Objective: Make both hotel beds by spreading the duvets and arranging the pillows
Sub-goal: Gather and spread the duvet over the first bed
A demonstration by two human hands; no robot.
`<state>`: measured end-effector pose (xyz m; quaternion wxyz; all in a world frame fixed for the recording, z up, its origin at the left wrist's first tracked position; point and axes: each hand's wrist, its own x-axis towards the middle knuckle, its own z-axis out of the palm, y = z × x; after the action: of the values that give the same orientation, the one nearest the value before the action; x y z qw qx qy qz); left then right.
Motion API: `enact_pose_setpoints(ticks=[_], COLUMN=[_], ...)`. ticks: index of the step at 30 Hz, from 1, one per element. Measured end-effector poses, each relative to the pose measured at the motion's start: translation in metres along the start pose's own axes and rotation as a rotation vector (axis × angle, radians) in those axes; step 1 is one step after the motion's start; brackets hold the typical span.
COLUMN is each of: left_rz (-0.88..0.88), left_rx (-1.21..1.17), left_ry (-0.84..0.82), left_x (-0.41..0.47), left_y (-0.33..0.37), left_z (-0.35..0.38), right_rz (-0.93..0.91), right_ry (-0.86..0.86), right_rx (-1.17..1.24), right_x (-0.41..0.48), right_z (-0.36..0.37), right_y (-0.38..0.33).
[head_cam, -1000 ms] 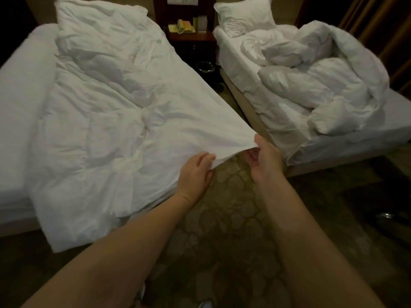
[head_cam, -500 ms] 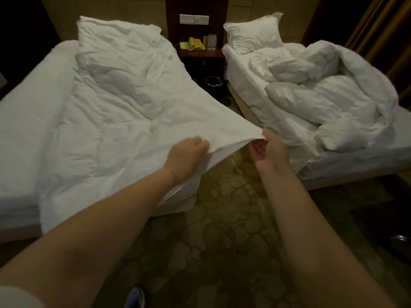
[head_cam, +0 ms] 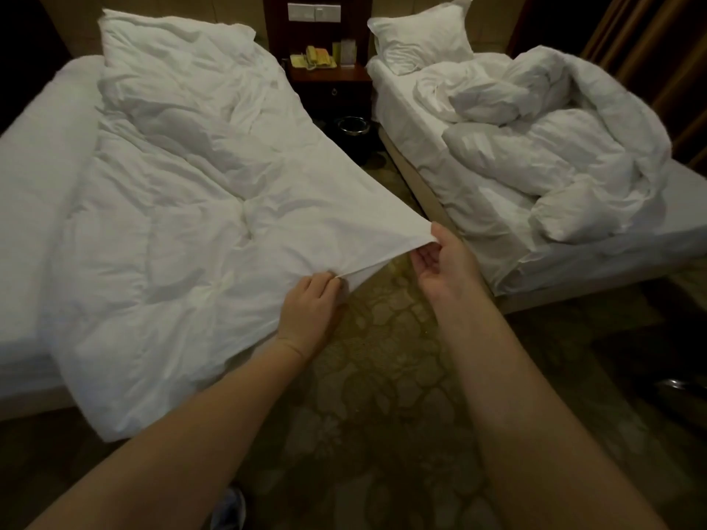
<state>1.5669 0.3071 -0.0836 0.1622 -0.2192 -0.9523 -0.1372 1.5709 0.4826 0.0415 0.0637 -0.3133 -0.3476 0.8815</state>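
Okay, left hand (head_cam: pixel 310 306) and right hand (head_cam: pixel 445 263) both have fingers clamped on duvet (head_cam: pixel 183 223) corner, held up beyond left bed (head_cam: pixel 34 166) foot corner.

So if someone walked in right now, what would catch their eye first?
In the middle, the left hand and the right hand hold one corner of the spread duvet lifted taut off the left bed. On the right bed, the heaped duvet lies bunched below a pillow.
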Motion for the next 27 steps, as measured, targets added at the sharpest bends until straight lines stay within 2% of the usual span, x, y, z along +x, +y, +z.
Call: enact_pose_setpoints(ticks=[4, 8, 14, 15, 18, 20, 23, 27], left_rz=[-0.092, -0.193, -0.073, -0.048, 0.010, 0.041, 0.070, 0.091], left_rx=[-0.026, 0.002, -0.121, -0.131, -0.116, -0.115, -0.173, -0.209], left_ry=[-0.147, -0.125, -0.111, -0.075, 0.193, 0.218, 0.046, -0.142], left_x=[0.011, 0.028, 0.019, 0.020, 0.044, 0.066, 0.076, 0.063], left_y=[0.012, 0.019, 0.025, 0.026, 0.030, 0.035, 0.052, 0.051], left_z=[-0.001, -0.008, -0.017, -0.026, -0.072, -0.094, -0.081, -0.051], right_rz=[0.041, 0.061, 0.055, 0.024, -0.167, -0.266, -0.174, 0.144], right_ry=[-0.014, 0.001, 0.059, 0.044, -0.045, -0.132, -0.254, -0.255], right_rx=[-0.006, -0.018, -0.035, -0.023, 0.089, 0.171, 0.020, -0.311], right_x=[-0.004, -0.004, 0.006, 0.004, 0.003, 0.008, 0.017, 0.005], right_z=[0.010, 0.013, -0.004, -0.002, 0.011, 0.017, 0.002, -0.038], right_y=[0.006, 0.009, -0.006, -0.011, -0.040, -0.053, -0.014, 0.098])
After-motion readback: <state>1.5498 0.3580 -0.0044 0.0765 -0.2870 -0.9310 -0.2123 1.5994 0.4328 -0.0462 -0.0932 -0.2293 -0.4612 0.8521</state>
